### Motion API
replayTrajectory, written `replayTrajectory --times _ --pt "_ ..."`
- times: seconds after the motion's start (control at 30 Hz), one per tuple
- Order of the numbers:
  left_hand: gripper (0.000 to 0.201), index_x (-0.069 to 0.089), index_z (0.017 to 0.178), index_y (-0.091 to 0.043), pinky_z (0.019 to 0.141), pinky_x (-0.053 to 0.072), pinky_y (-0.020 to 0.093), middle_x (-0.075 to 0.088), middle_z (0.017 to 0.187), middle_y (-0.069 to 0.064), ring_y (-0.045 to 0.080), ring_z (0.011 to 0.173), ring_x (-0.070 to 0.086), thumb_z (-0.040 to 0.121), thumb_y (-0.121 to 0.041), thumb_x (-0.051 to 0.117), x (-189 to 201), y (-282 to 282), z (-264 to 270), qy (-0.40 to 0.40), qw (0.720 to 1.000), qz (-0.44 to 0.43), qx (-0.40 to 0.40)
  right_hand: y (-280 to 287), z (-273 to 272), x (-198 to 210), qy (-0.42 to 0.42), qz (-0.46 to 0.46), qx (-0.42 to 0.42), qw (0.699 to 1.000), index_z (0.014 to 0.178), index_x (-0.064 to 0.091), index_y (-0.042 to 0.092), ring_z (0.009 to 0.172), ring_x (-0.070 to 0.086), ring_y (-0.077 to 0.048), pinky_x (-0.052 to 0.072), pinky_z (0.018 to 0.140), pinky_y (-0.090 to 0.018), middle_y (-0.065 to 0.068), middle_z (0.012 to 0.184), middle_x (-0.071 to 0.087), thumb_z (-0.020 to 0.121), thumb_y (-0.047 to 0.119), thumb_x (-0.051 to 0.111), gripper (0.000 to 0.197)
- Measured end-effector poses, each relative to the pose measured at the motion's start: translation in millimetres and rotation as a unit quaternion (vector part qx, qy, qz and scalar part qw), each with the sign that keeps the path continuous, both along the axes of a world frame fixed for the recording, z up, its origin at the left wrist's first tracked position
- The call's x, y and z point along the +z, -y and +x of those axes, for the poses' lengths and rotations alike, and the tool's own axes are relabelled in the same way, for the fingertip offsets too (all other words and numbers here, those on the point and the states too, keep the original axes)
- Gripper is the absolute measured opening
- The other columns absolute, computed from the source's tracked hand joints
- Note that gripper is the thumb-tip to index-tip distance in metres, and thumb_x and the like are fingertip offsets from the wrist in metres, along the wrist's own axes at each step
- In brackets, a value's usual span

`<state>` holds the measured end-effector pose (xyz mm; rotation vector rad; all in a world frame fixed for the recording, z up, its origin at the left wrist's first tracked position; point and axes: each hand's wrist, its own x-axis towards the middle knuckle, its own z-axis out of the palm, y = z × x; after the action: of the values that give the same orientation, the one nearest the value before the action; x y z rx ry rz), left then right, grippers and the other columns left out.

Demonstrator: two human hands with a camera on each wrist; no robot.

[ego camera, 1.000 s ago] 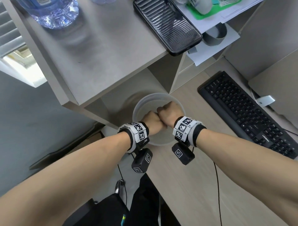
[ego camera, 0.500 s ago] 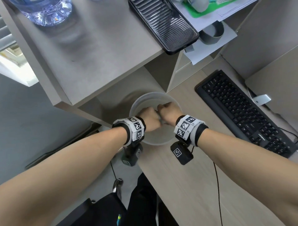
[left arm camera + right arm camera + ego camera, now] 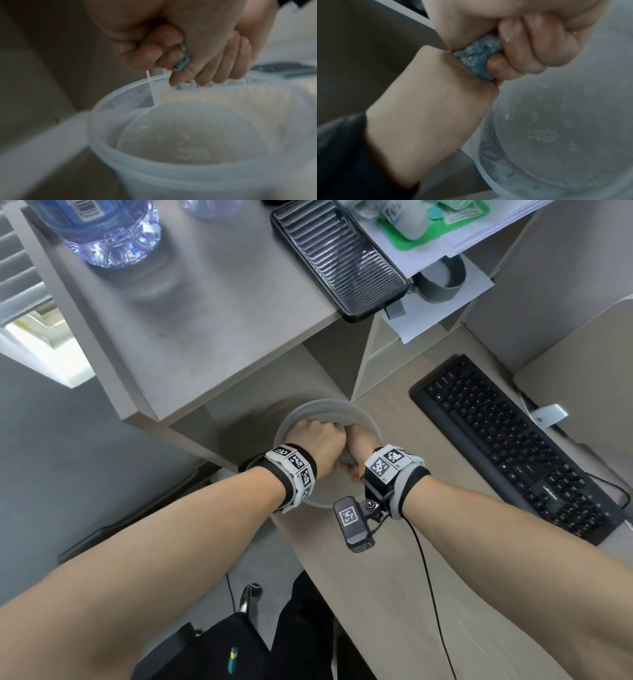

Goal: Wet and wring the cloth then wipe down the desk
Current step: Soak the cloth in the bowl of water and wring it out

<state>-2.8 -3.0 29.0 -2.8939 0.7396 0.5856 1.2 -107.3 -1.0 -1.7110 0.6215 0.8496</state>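
Observation:
A blue cloth (image 3: 476, 59) is bunched into a tight roll held between both fists, above a translucent plastic bowl (image 3: 368, 419) with water in it. My left hand (image 3: 317, 440) grips one end and my right hand (image 3: 359, 441) grips the other, knuckles pressed close together. In the left wrist view only a sliver of the cloth (image 3: 184, 60) shows between the curled fingers, just over the bowl's rim (image 3: 154, 170). The bowl's wall (image 3: 573, 121) is wet. The bowl stands on the wooden desk (image 3: 394, 594) near its left edge, under a shelf.
A grey shelf unit (image 3: 205, 320) overhangs the bowl, carrying a water bottle (image 3: 102, 231) and a black ribbed tray (image 3: 339, 258). A black keyboard (image 3: 513, 446) lies to the right. A thin black cable (image 3: 428, 577) crosses the desk. The desk's edge drops off to the left.
The fists have twisted against each other: the left hand has rolled forward over the bowl, the right wrist has turned back toward me. The cloth stays gripped in both.

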Motion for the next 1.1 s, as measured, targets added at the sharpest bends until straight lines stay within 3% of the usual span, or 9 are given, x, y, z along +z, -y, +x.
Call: replayTrajectory --times 0.07,0.13,0.2,0.4,0.57,0.73,0.87,0.97,1.1 --pt "0.029 0.060 0.115 -0.010 0.080 0.049 0.038 0.068 0.110 0.013 0.032 0.102 0.065 0.088 -0.019 0.056 0.7 -1.0 -2.5 -0.019 0.998 -0.032 0.052 -4.0 3.2 0.8 0.057 -0.055 0.025 0.997 0.073 0.051 0.021 0.062 0.048 -0.014 0.050 0.057 -0.027 0.002 0.072 0.049 0.098 0.010 0.038 0.030" --pt "0.029 0.062 0.115 -0.012 0.080 0.052 0.038 0.067 0.109 0.013 0.032 0.100 0.065 0.089 -0.019 0.054 -0.3 -1.4 -4.5 -0.054 0.988 -0.070 0.124 -8.1 6.4 3.0 0.089 -0.106 -0.001 0.990 0.075 0.061 0.010 0.069 0.058 -0.030 0.052 0.060 -0.033 -0.008 0.071 0.060 0.090 0.007 0.044 0.023" --pt "0.025 0.064 0.111 -0.013 0.076 0.055 0.037 0.067 0.104 0.011 0.030 0.092 0.065 0.089 -0.018 0.054 -2.9 -1.6 -6.9 -0.100 0.971 -0.101 0.194 -11.2 8.4 5.9 0.118 -0.136 0.002 0.984 0.080 0.065 0.005 0.081 0.061 -0.034 0.051 0.072 -0.037 -0.012 0.079 0.065 0.087 0.011 0.047 0.020" --pt "0.009 0.058 0.093 -0.019 0.067 0.047 0.031 0.065 0.089 0.002 0.025 0.082 0.063 0.085 -0.023 0.062 -15.7 -4.2 -8.7 -0.181 0.919 -0.200 0.288 -14.4 7.5 1.0 0.147 -0.202 0.064 0.966 0.059 0.054 0.008 0.068 0.058 -0.032 0.049 0.065 -0.032 -0.009 0.063 0.060 0.085 0.024 0.054 0.030" --pt "0.017 0.061 0.101 -0.012 0.072 0.047 0.030 0.061 0.091 0.005 0.024 0.083 0.059 0.085 -0.017 0.063 -16.3 -9.9 -10.0 -0.210 0.879 -0.262 0.338 -15.6 5.9 1.2 0.200 -0.228 0.113 0.946 0.063 0.060 0.008 0.070 0.061 -0.032 0.051 0.067 -0.032 -0.006 0.064 0.063 0.085 0.031 0.052 0.032" --pt "0.013 0.054 0.076 -0.017 0.052 0.039 0.025 0.057 0.070 -0.001 0.017 0.062 0.055 0.085 -0.018 0.064 -12.7 -11.0 -9.6 -0.236 0.850 -0.304 0.361 -13.6 11.4 6.0 0.235 -0.239 0.161 0.928 0.059 0.056 0.010 0.070 0.057 -0.032 0.051 0.071 -0.032 -0.002 0.060 0.053 0.084 0.034 0.050 0.036" --pt "0.012 0.055 0.078 -0.017 0.047 0.037 0.022 0.053 0.060 -0.001 0.016 0.055 0.050 0.083 -0.018 0.066 -10.7 -11.9 -8.9 -0.269 0.826 -0.319 0.380 -12.3 12.2 10.1 0.249 -0.242 0.200 0.916 0.069 0.066 0.008 0.076 0.053 -0.030 0.050 0.079 -0.034 -0.006 0.071 0.053 0.087 0.037 0.047 0.039" --pt "0.011 0.056 0.074 -0.013 0.046 0.039 0.024 0.050 0.055 0.002 0.019 0.050 0.048 0.079 -0.011 0.066 -11.6 -11.6 -8.1 -0.286 0.809 -0.328 0.395 -13.3 13.8 7.9 0.267 -0.230 0.223 0.909 0.049 0.050 0.012 0.069 0.057 -0.033 0.053 0.075 -0.039 -0.006 0.059 0.057 0.075 0.046 0.034 0.045" --pt "0.009 0.056 0.070 -0.007 0.046 0.034 0.025 0.042 0.048 0.005 0.021 0.045 0.039 0.073 -0.002 0.063 -15.1 -10.1 -7.6 -0.314 0.776 -0.357 0.415 -10.1 18.3 7.4 0.276 -0.231 0.233 0.903 0.046 0.046 0.013 0.062 0.056 -0.036 0.053 0.066 -0.039 -0.008 0.055 0.058 0.074 0.042 0.037 0.041"
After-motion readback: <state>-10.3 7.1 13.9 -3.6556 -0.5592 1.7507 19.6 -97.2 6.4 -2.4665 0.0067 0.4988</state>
